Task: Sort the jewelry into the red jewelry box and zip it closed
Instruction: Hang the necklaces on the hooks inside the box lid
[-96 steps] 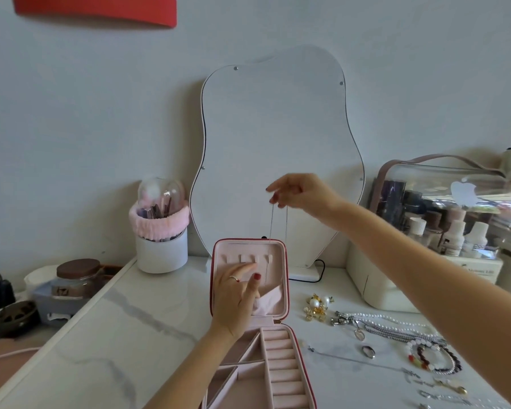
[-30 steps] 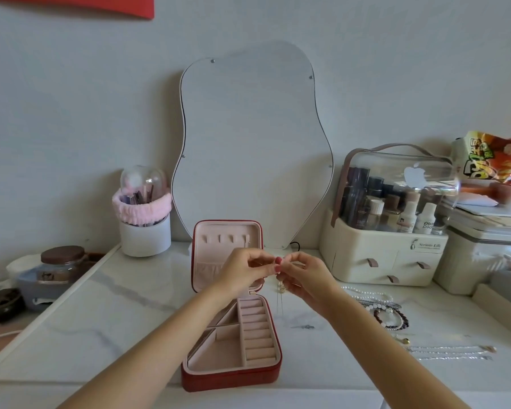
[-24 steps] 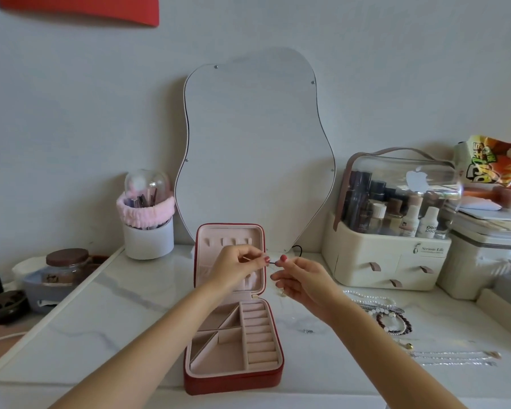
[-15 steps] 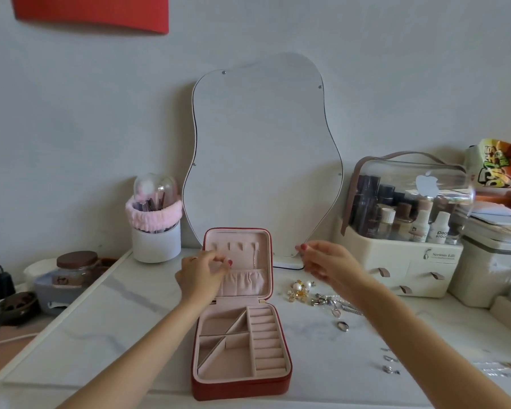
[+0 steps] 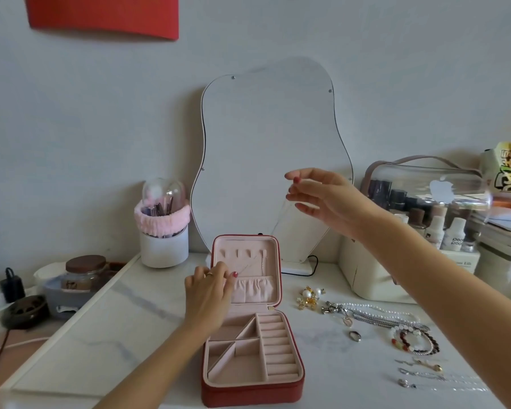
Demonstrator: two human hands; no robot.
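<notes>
Hands that met over the red jewelry box a second ago have parted: left fingers and raised right hand each pinch the thin chain, stretched toward the lid's hooks; more jewelry waits on the surface.

A pale grey wall fills the upper half, lit by soft, even light; a red panel hangs on it at 11 o'clock; a wavy-edged mirror leans against it at 12 o'clock, standing on the white marbled surface; a lower side ledge lies at 8 o'clock.
</notes>
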